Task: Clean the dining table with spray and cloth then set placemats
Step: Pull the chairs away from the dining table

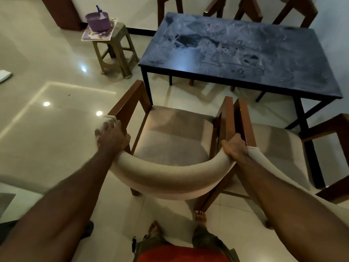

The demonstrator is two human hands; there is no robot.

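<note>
A dark dining table [239,52] with a smeared, dusty top stands ahead on black legs. In front of me is a wooden armchair [170,173] with a curved beige padded back. My left hand [111,137] grips the left end of that back, and my right hand [234,146] grips its right end. On a plastic stool [115,52] at the far left sit floral placemats [100,33] under a purple basket [98,21], and a spray bottle [100,13] sticks out of the basket. I see no cloth.
A second armchair [279,148] stands tight against the first on the right, near the table's corner. More wooden chairs [279,10] line the table's far side. My bare feet [200,216] are just behind the chair on a glossy tiled floor [47,129].
</note>
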